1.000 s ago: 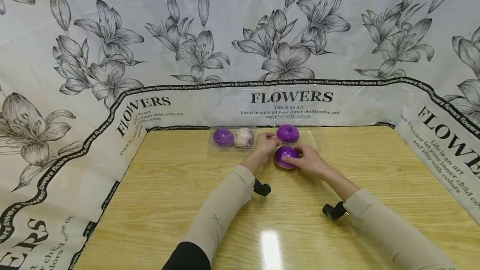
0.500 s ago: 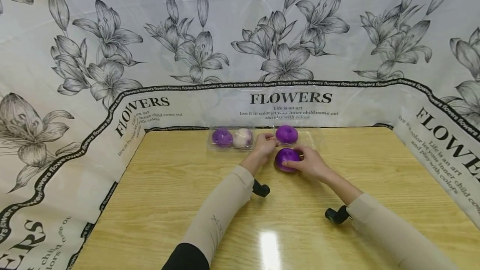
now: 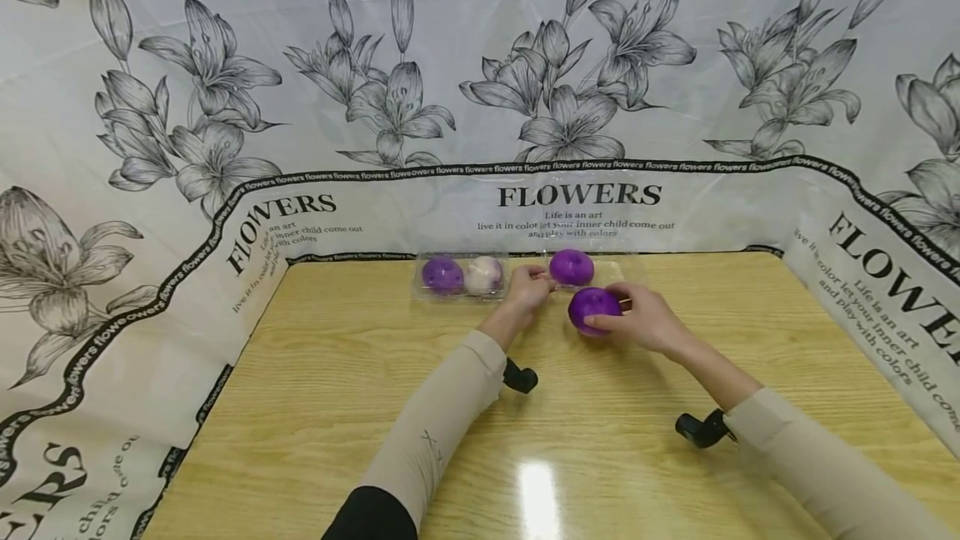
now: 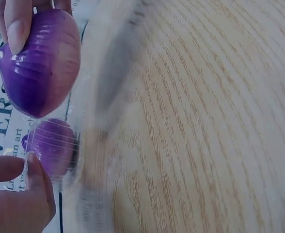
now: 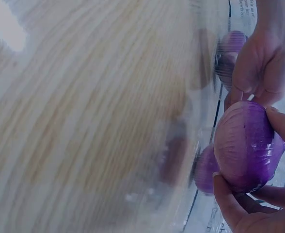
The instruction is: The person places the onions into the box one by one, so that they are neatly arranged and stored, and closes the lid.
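Observation:
My right hand (image 3: 648,319) holds a glossy purple onion (image 3: 592,311) with a paler side, thumb and fingers around it. In the right wrist view this onion (image 5: 246,145) is gripped from both sides. My left hand (image 3: 528,290) pinches the near left edge of a clear plastic box (image 3: 618,272), thumb against finger, as the left wrist view shows. Another purple onion (image 3: 572,267) sits in the left part of that box. The held onion is just in front of the box, above the table in the wrist views.
Left of my left hand stands a second clear box (image 3: 420,294) with a purple onion (image 3: 442,275) and a pale, purple-edged onion (image 3: 483,274). A flower-printed cloth (image 3: 375,215) rises behind the wooden table (image 3: 360,390).
My right hand has moved right with the onion, after dipping slightly toward me and then rising. The left hand stays at the box edge.

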{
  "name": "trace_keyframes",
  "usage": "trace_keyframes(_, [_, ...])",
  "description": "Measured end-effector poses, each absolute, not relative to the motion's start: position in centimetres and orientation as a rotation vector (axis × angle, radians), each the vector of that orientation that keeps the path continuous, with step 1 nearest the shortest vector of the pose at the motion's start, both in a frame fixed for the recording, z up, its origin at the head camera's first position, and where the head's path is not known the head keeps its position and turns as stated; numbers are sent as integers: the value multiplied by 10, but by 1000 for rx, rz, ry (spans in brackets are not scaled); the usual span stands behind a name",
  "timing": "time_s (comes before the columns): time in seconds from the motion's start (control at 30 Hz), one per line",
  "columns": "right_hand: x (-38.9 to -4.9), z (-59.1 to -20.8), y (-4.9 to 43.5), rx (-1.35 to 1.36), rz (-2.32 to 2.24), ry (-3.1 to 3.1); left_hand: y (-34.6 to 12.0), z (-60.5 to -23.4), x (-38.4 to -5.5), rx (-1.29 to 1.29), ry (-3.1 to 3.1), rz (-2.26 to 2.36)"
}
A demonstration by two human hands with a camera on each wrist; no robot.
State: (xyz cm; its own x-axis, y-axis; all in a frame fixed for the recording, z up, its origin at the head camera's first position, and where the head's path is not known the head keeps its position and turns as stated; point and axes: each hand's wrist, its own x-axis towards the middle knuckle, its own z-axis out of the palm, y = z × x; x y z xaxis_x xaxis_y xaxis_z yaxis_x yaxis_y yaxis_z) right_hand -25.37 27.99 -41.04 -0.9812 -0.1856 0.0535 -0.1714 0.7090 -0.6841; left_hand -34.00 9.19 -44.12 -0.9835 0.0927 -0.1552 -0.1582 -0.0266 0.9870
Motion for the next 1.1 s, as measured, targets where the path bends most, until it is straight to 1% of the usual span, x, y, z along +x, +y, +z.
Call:
trace_keyframes(0.57, [-258, -391, 301, -281, -1100, 2934, 92, -442, -340, -60, 2069, 2118])
trace_keyframes(1.1, [-278, -384, 314, -241, -1038, 3024, 91, -441, -338, -57, 2081, 2102])
